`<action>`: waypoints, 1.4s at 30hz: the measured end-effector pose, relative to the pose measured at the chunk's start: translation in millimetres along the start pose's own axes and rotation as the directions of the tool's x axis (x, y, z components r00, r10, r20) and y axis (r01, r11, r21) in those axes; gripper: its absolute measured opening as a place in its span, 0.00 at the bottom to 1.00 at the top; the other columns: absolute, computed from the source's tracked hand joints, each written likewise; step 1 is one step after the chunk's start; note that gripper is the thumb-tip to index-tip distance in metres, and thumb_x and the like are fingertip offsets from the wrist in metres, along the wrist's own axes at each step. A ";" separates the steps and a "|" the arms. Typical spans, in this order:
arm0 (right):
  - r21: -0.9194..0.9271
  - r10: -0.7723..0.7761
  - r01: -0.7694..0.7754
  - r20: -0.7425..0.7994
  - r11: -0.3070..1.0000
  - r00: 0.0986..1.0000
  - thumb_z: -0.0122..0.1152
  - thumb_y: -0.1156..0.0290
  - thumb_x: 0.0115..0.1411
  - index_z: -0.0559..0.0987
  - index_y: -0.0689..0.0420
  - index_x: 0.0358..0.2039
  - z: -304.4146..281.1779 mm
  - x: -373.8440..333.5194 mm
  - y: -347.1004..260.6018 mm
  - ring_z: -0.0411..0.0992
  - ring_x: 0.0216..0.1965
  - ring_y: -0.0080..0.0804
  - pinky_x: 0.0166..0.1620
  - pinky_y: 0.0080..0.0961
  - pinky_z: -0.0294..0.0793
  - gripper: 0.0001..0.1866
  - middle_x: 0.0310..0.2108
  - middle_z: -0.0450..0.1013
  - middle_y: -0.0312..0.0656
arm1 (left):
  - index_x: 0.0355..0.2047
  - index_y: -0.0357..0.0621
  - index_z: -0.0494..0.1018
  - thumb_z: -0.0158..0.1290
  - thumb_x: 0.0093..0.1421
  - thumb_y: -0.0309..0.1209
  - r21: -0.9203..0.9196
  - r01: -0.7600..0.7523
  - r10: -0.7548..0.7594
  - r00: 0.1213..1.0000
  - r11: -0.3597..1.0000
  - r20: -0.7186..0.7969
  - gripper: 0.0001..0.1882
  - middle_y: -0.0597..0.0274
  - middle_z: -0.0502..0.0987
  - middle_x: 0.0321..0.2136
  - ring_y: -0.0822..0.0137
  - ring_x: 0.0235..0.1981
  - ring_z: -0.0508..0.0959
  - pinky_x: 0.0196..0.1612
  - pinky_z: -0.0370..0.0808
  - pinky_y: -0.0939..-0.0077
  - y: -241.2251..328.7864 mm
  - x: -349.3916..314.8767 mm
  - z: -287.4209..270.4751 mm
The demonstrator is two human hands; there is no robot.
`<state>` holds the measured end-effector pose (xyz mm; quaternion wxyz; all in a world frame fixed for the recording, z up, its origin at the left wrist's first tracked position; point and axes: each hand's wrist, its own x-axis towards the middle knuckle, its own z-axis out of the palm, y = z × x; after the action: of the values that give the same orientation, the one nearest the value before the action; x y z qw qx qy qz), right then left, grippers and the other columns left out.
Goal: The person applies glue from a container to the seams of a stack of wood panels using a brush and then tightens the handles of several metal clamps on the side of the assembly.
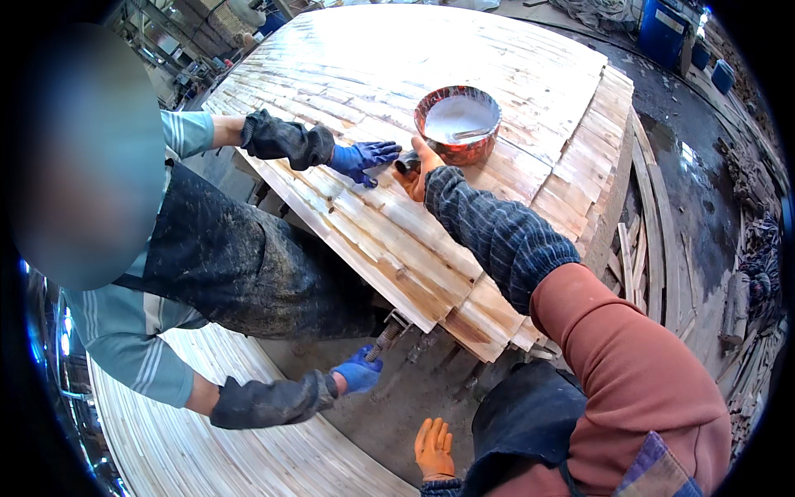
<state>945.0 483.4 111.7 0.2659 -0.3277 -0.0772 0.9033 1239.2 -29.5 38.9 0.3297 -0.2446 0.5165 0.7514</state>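
My right hand [421, 170], in an orange glove, is closed around a dark tool with a round black end [407, 162], low over the boards. Right beside it stands a red-and-black stained bowl [465, 151] with white liquid and a thin stick or brush handle [472, 132] in it. Whether my thumb touches the bowl, I cannot tell. My left hand [434, 448], also orange-gloved, hangs low by my dark apron, fingers extended and holding nothing. Under both bowl and tool lies a large panel of narrow wooden strips [397, 236], its near edge stepped.
A co-worker at the left rests one blue-gloved hand [363, 161] on the panel; the other [358, 371] is at a threaded clamp screw [387, 335] under its edge. Another slatted panel [199, 406] lies lower left. Loose boards [654, 224] and blue barrels [662, 33] are at right.
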 end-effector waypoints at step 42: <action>-0.610 -0.323 0.253 -0.006 0.751 0.946 0.64 0.49 0.58 0.74 0.55 0.44 -137.6 -24.7 -288.8 0.78 0.29 0.26 0.23 0.18 0.79 0.24 0.33 0.78 0.38 | 0.58 0.39 0.67 0.50 0.66 0.32 0.116 0.059 -0.036 0.981 0.991 -0.191 0.21 0.48 0.74 0.54 0.55 0.54 0.76 0.50 0.75 0.69 -35.2 -15.6 32.9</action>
<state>1172.2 710.1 109.5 0.2878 -0.4289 -0.3946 0.7600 1274.9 6.3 39.7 0.3113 -0.3064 0.5842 0.6840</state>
